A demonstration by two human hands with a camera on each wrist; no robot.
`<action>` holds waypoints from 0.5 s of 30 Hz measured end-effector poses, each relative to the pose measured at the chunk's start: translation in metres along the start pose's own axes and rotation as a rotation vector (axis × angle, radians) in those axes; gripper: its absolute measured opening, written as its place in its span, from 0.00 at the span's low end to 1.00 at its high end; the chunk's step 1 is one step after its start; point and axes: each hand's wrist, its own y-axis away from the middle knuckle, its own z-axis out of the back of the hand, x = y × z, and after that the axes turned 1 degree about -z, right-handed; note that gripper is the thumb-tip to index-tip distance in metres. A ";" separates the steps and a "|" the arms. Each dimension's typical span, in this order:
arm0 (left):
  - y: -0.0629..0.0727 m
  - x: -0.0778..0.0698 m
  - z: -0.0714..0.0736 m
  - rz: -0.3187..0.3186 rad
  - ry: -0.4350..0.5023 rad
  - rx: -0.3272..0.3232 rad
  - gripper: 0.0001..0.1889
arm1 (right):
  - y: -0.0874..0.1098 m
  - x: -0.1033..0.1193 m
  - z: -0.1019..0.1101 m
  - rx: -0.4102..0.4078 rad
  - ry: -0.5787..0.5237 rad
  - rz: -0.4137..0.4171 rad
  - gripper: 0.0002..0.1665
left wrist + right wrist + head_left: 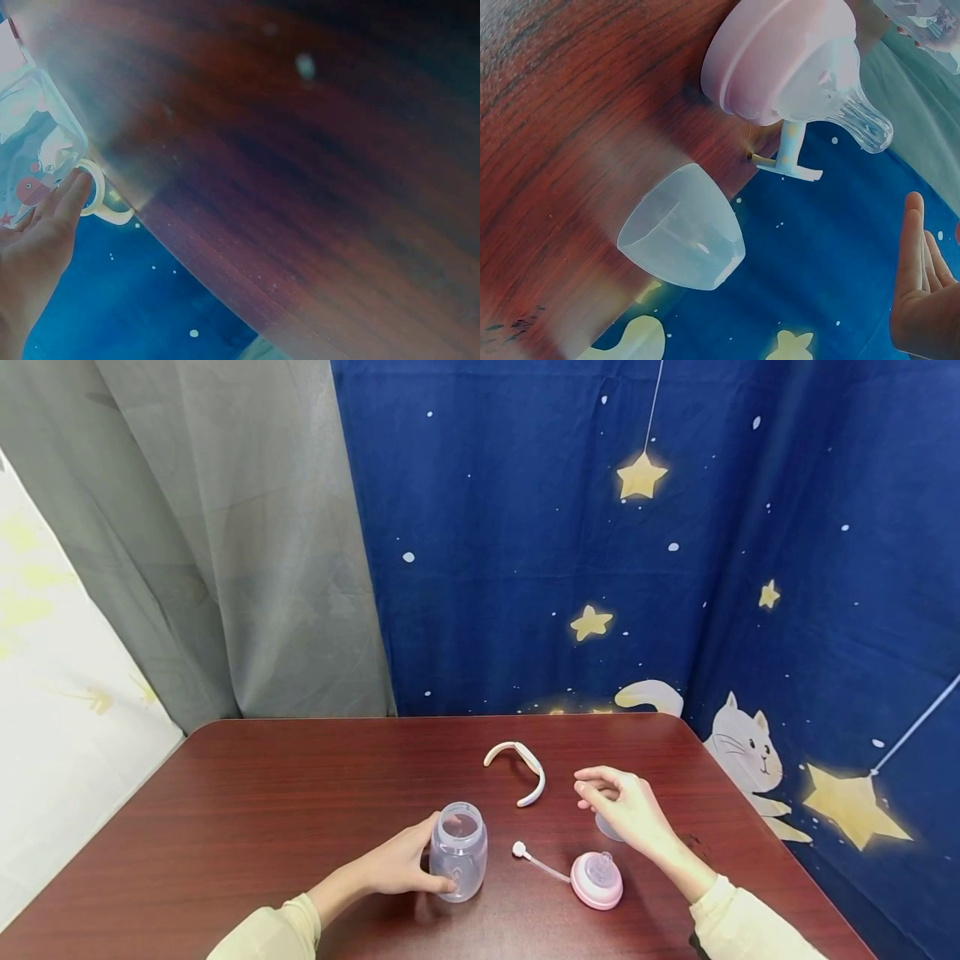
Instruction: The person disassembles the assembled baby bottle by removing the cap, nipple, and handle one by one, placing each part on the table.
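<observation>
My left hand [397, 862] grips a clear, open-topped baby bottle [467, 860] round its side, thumb across the front; the bottle also shows in the left wrist view [34, 142]. Above a translucent dome cap [607, 830] my right hand [628, 808] hovers with relaxed fingers and nothing in them. The right wrist view has that cap [682, 232] standing on the table, apart from the hand [926, 292]. A pink collar with a clear nipple [596, 883] lies between the hands, its straw [547, 867] pointing left to a white weighted end [519, 849].
A curved white handle [534, 770] lies farther back on the dark red wooden table [300, 793]. Behind the table's far edge hang a grey curtain [277, 568] and a blue star-patterned curtain [510, 568].
</observation>
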 end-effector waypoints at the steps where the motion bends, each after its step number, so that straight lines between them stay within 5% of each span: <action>1: 0.000 0.000 0.000 0.002 0.002 0.003 0.37 | 0.000 0.000 0.000 0.001 -0.002 -0.001 0.12; 15: 0.001 0.002 0.001 0.019 0.029 0.036 0.40 | 0.001 0.000 0.001 0.005 0.002 -0.004 0.12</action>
